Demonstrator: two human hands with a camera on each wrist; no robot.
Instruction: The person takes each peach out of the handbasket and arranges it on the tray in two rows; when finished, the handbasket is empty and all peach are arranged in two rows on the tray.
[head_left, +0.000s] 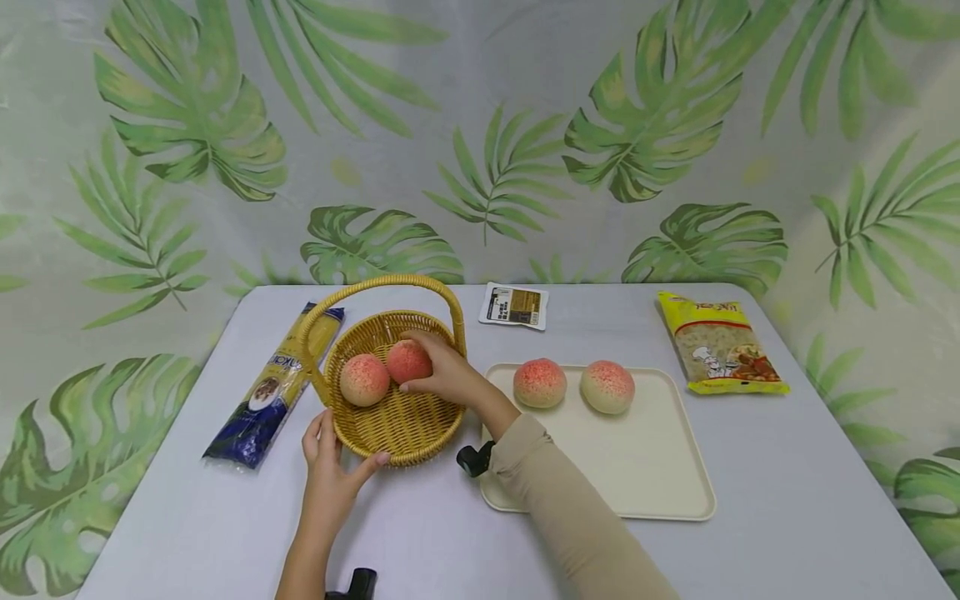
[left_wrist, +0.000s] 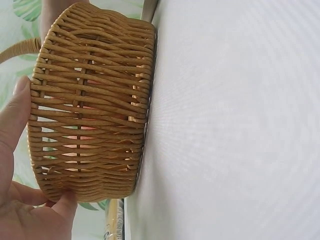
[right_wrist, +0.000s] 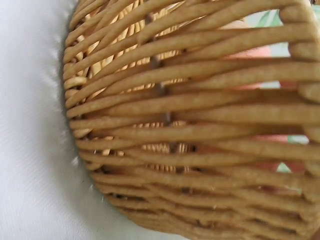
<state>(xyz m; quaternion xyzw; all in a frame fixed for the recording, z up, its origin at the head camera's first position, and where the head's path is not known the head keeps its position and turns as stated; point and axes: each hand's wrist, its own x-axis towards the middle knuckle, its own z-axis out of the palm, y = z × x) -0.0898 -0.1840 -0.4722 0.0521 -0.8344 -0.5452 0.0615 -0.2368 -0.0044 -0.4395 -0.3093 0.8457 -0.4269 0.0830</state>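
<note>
A round wicker basket with a tall arched handle stands left of the middle in the head view. My left hand grips its near left side, thumb at the rim; the left wrist view shows the thumb and fingers against the woven wall. Inside the basket my right hand holds a pink peach, its fingers over the fruit's far side. Another peach, pink and cream, lies just left of it. In the right wrist view the basket wall hides the right hand.
A cream tray right of the basket bears two peaches, with the right forearm across its left part. A long noodle packet lies to the left. Behind are a small white-and-brown sachet and, far right, a yellow food bag.
</note>
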